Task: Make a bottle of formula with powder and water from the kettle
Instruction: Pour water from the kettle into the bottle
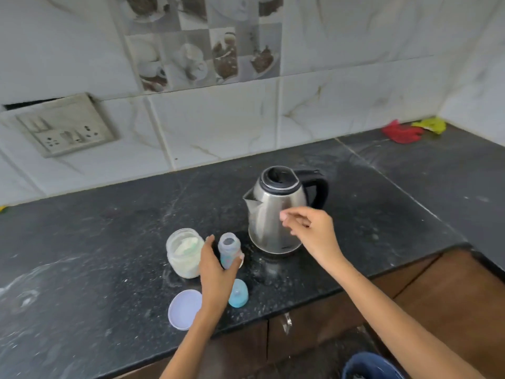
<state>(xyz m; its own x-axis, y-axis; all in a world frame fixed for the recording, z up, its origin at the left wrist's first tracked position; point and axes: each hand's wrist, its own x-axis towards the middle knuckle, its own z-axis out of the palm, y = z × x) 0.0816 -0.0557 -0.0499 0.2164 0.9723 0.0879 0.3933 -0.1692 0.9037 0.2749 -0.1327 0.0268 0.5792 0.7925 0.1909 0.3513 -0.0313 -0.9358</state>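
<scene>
A small baby bottle point(229, 248) stands open on the black counter point(95, 269), and my left hand point(217, 272) grips its lower part. Left of it sits an open clear jar of white formula powder point(183, 251). The jar's pale lid point(183, 309) lies near the counter's front edge, with the bottle's blue cap point(238, 293) lying beside it. A steel kettle point(276, 212) with a black handle stands behind the bottle, lid down, spout to the left. My right hand point(308, 232) hovers in front of the kettle's body, fingers loosely bent, holding nothing.
Red and yellow cloths point(410, 130) lie in the far right corner. A socket plate point(65, 124) is set in the tiled wall at the left. Brown cabinet doors point(314, 332) run below the counter edge. A blue container point(369, 366) shows at the bottom.
</scene>
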